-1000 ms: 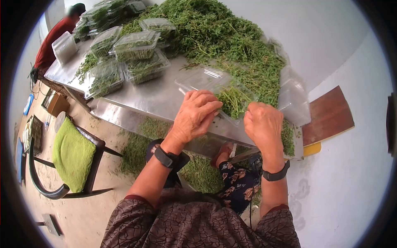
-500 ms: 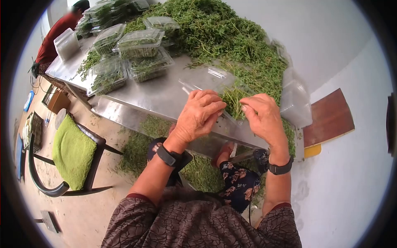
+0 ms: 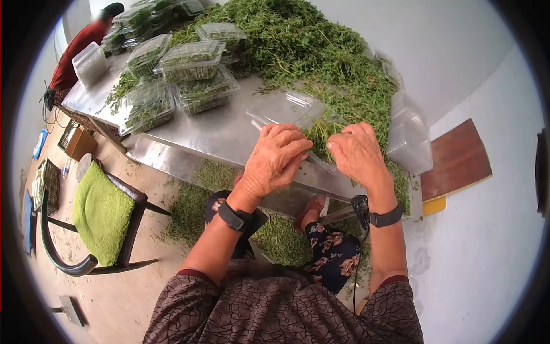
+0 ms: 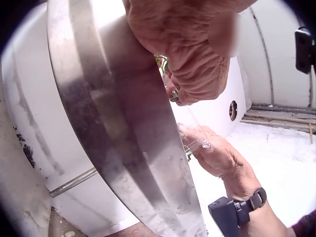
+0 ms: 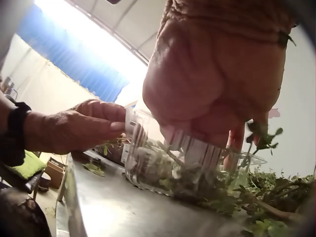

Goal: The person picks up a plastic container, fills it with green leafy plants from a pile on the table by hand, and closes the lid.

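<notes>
Clear plastic box [image 5: 140, 170], open, lies at the near edge of the worktop [image 3: 226, 123], just beyond the two hands and between them. Cut greens [image 3: 323, 133] fill at least part of it, and its raised lid [image 3: 286, 108] leans off towards the far left. The longer side seems to run roughly along the worktop's near edge, from left to right, though the hands cover much of that side and this is a judgement.

The left hand [image 3: 275, 157] pinches the rim at the near left corner, so the box lies to its right and slightly beyond. The right hand [image 3: 361, 157] is over the near right part, its fingers bent down at the greens, with the box to its left and beneath; whether those fingers grip any stems cannot be told. Neither hand is clearly nearer, since both are right at the box.

By count: two hands, one open box and one large heap of greens [image 3: 286, 34] at the far side, spreading down the right. At least five closed boxes [image 3: 192, 60] stand in a group to the left; the farther pile [image 3: 140, 23] overlaps too much to count. Two stacks of nested plastic show, a right stack [image 3: 408, 135] beside the heap and a left stack [image 3: 90, 66] at the far left.
</notes>
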A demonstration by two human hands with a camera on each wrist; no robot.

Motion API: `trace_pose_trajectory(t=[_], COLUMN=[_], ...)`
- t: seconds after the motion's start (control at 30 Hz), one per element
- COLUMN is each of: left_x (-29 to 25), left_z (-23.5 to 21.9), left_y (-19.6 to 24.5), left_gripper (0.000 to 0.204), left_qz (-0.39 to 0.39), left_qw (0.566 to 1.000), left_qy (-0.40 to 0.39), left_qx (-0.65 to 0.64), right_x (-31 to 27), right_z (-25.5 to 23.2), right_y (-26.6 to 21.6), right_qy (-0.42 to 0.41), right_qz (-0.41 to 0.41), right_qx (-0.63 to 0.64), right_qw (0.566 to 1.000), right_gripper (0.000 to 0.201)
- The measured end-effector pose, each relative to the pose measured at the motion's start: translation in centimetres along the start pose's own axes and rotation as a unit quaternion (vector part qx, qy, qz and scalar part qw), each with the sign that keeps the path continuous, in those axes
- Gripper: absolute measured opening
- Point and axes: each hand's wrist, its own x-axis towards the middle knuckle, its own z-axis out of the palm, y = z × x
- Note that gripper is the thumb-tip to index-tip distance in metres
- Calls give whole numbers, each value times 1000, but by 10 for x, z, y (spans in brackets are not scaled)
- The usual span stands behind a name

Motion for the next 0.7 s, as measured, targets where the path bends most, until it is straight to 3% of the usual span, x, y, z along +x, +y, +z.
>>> trace_pose_trajectory(t=[0.13,0.23,0.3,0.33,0.43,0.5,0.7], left_x=[0,0,0,0,-1,-1,-1], left_z=[0,-2,-2,-2,0,0,0], left_y=[0,1,2,2,1,1,0], left_gripper=[29,31,33,34,36,37,37], left_qz=[2,7,8,2,-1,0,-5], left_qw=[1000,1000,1000,1000,1000,1000,1000], left_qy=[0,1,5,12,23,30,22], left_qx=[-2,1,3,6,8,8,18], right_x=[3,-1,-7,-10,-18,-25,-27], right_z=[1,-2,-5,-9,-22,-23,-6], right_y=[3,9,16,19,23,22,20], right_qy=[-38,3,146,146,145,98,135], right_qz=[17,16,-4,-1,64,135,58], right_qx=[-7,98,149,148,144,164,141], right_qw=[999,995,978,978,977,972,979], right_gripper=[17,18,17,17,21,21,20])
